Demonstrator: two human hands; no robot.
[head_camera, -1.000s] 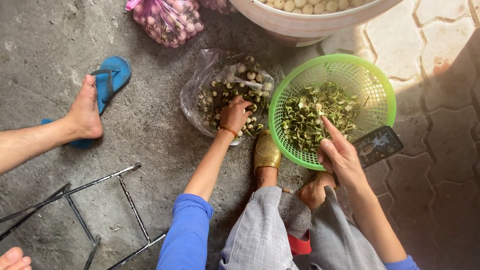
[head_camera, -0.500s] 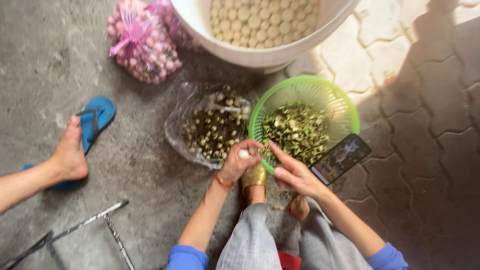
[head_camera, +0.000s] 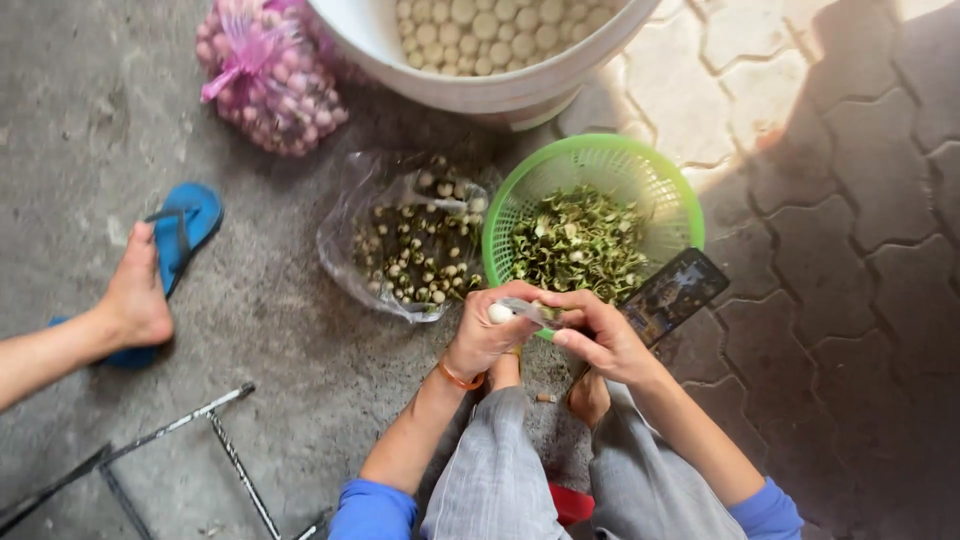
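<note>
My left hand (head_camera: 487, 335) pinches a small pale round seed (head_camera: 500, 313) between its fingertips, just in front of my knees. My right hand (head_camera: 598, 335) meets it from the right, fingers closed on the seed's greenish husk (head_camera: 540, 314). Both hands hover at the near rim of a green plastic basket (head_camera: 668, 188) holding a heap of green husk peelings (head_camera: 578, 240). Left of the basket lies a clear plastic bag (head_camera: 345, 240) spread open with several unpeeled seeds (head_camera: 415, 260) on it.
A big white tub (head_camera: 490, 95) of peeled pale seeds stands at the top. A pink mesh sack (head_camera: 270, 80) of seeds lies top left. A phone (head_camera: 672, 295) leans at the basket. Another person's foot (head_camera: 135, 295) rests on a blue sandal (head_camera: 185, 225); a metal frame (head_camera: 225, 440) lies lower left.
My left hand left the plastic bag carrying a seed, and my right hand came off the basket to join it. The camera view tilted up, showing more of the white tub.
</note>
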